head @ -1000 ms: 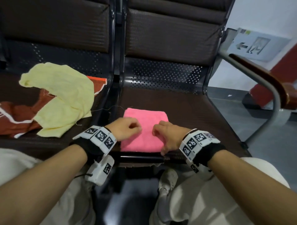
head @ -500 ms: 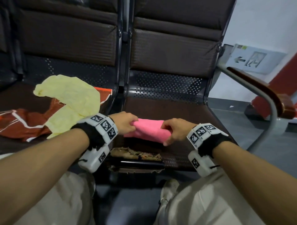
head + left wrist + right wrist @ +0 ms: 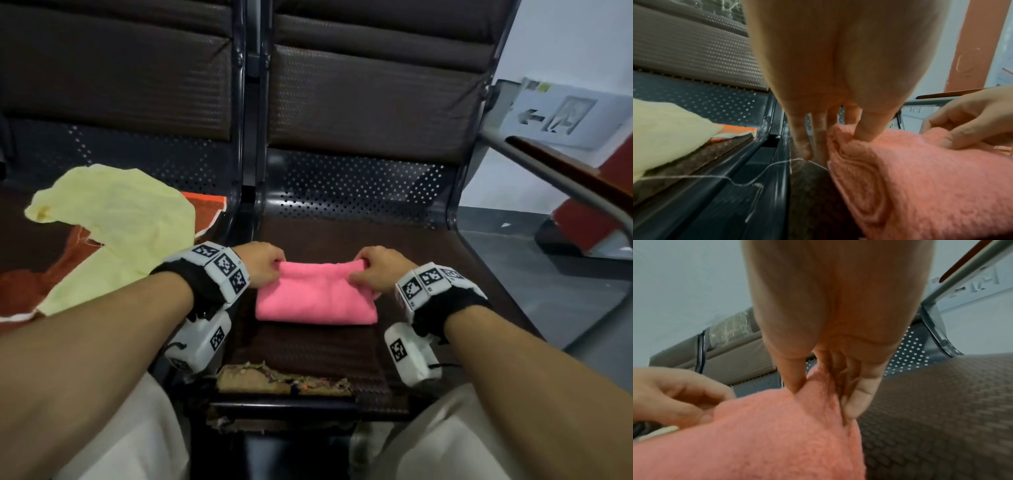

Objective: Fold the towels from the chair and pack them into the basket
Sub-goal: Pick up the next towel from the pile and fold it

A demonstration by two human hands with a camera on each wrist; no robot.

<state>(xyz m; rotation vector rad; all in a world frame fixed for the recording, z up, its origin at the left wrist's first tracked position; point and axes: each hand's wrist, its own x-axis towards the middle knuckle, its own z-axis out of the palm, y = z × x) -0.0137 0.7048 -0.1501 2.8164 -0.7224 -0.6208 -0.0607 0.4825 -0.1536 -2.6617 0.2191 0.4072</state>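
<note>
Both of your hands pinch the far edge of the pink towel (image 3: 317,296): your left hand (image 3: 262,262) takes the far left corner between thumb and fingers, and your right hand (image 3: 378,270) takes the far right corner the same way. Your left wrist view shows the thumb (image 3: 869,128) pressed down on the layered corner with the fingers behind it; your right wrist view shows the cloth bunched between thumb and fingers.

You have the towel lying on the right-hand seat (image 3: 428,260), folded into a thick rectangle with its layers showing at the left end. I judge it soft, light and limp. It will sag and the layers will slide apart unless you hold all of them at once, so keep your hold at the two corners, through the full stack, not on the top layer alone.

Half a second ago you held the towel up off the seat, stretched between your hands; a second ago it lay flat near the front edge of the seat under your knuckles. Now it rests folded over, farther back on the seat.

Your yellow towel (image 3: 120,233) and the orange-brown cloth (image 3: 30,281) wait unfolded on the left seat. No basket is in view.
</note>
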